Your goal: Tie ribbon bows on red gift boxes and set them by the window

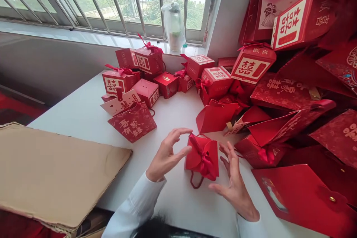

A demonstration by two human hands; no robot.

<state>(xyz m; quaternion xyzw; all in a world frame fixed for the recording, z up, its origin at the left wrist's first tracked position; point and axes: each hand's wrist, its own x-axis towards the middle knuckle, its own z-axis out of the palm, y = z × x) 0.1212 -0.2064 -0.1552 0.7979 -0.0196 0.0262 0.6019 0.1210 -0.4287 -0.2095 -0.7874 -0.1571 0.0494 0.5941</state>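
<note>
A small red gift bag [193, 158] with a red ribbon bow [205, 160] and a rope handle [196, 183] is on the white table in front of me. On its left side is my left hand [170, 154], thumb and fingers spread, the fingertips close to the bag's upper left corner. Whether they touch it I cannot tell. My right hand [232, 182] hovers by the right side with fingers apart, holding nothing. Left of the hands a red patterned bag [133, 122] lies tilted, a card tag [118, 105] at its top.
Red gift boxes [167, 83] cluster along the table's back edge. A heap of red bags and boxes [281, 89] covers the right side. A cardboard box flap [55, 171] overlaps the left edge. On the windowsill stands a jar [175, 31] in a plastic bag.
</note>
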